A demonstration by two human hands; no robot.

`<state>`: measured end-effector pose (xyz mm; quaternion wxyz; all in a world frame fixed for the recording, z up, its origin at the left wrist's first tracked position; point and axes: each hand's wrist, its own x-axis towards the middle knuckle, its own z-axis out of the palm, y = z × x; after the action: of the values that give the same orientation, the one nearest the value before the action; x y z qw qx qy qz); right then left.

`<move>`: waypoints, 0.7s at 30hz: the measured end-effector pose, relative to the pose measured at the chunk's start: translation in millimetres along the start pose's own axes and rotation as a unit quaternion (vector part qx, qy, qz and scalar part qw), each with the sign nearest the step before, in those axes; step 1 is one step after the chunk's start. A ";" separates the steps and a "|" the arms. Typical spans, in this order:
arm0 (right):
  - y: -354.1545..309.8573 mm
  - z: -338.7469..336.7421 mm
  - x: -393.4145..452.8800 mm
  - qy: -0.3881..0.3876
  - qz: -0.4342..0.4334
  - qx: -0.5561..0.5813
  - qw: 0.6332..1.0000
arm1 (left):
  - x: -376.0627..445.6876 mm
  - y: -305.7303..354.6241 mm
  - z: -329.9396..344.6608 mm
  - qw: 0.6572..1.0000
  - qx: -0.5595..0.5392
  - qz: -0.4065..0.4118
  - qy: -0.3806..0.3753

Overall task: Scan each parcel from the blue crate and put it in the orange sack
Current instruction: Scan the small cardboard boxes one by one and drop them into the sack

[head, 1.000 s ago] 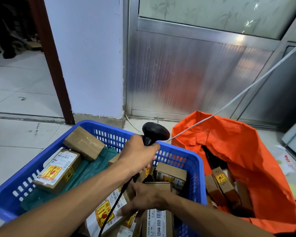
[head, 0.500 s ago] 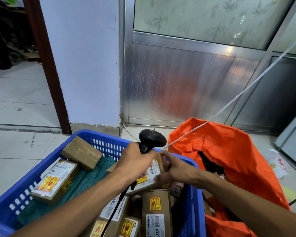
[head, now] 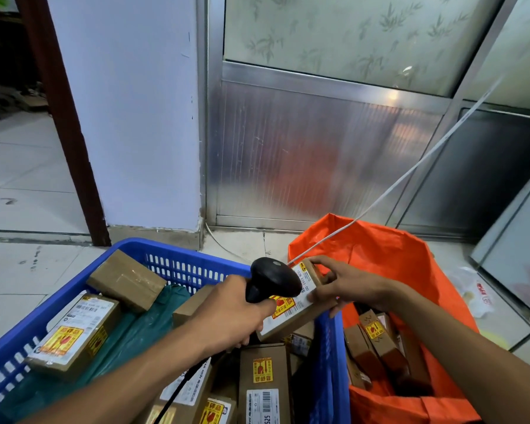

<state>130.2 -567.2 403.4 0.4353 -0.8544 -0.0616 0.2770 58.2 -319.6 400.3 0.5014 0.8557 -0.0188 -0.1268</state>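
Observation:
My left hand (head: 227, 316) grips a black barcode scanner (head: 273, 280) by its handle, its head pointing right at a labelled cardboard parcel (head: 291, 307). My right hand (head: 346, 286) holds that parcel by its right end, above the right rim of the blue crate (head: 178, 264). The label faces up with a yellow and red sticker. Several more brown parcels lie in the crate, among them one at the left (head: 74, 335). The orange sack (head: 389, 264) stands open just right of the crate, with several parcels (head: 380, 341) inside.
A white cable (head: 410, 169) runs from the upper right down to the scanner area. A green plastic bag (head: 129, 328) lies in the crate. A white wall and metal door panels stand close behind. A dark doorframe (head: 65, 123) rises at the left. Tiled floor surrounds everything.
My right hand picked a parcel out of the crate and lifted it to the scanner, then shifted it right toward the crate's rim. The left hand kept holding the scanner.

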 end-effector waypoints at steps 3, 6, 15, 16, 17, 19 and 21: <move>9.7 -8.1 5.0 0.003 0.018 0.003 1.000 | -1.5 -1.3 1.2 1.000 0.012 0.005 -0.005; 15.6 -13.4 3.4 -0.005 0.038 -0.004 0.999 | -2.3 -2.0 1.2 1.000 0.019 0.012 -0.007; 24.9 -18.0 6.1 -0.038 0.071 -0.028 0.996 | -3.2 -3.8 4.5 0.999 0.016 0.015 -0.028; 25.4 -18.1 7.1 -0.040 0.071 -0.026 0.996 | -3.5 -3.6 4.9 0.999 0.014 0.014 -0.030; 26.3 -18.4 8.2 -0.040 0.072 -0.023 0.996 | -3.9 -3.7 5.1 0.999 0.014 0.014 -0.032; 28.1 -18.9 10.0 -0.040 0.072 -0.023 0.996 | -4.2 -4.3 5.3 0.999 0.017 0.015 -0.033; 29.6 -19.1 10.8 -0.043 0.071 -0.023 0.996 | -3.8 -5.6 4.6 0.999 0.020 0.015 -0.031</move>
<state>145.3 -595.1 384.8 0.3921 -0.8535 -0.0257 0.3422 53.0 -320.1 394.1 0.4854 0.8607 -0.0494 -0.1455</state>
